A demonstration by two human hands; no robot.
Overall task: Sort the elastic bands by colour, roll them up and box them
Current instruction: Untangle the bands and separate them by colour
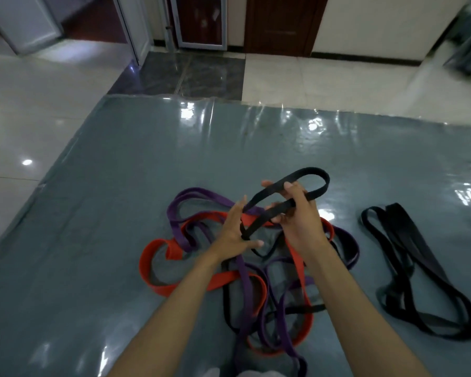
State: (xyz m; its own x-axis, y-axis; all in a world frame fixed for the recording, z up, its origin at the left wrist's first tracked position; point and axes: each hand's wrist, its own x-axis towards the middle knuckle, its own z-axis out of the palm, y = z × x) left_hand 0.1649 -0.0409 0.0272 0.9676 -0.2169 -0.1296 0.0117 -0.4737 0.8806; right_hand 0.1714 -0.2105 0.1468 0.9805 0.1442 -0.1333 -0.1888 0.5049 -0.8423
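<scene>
While both hands (pixel 297 213) grip black band (pixel 305 175), fingers curled, loop seemingly points away, far-right.

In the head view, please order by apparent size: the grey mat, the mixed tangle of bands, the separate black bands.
1. grey mat
2. mixed tangle of bands
3. separate black bands, though the tangle's nearness makes this unsure

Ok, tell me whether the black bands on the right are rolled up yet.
Not rolled. The black bands lie spread in long loose loops on the mat.
</scene>
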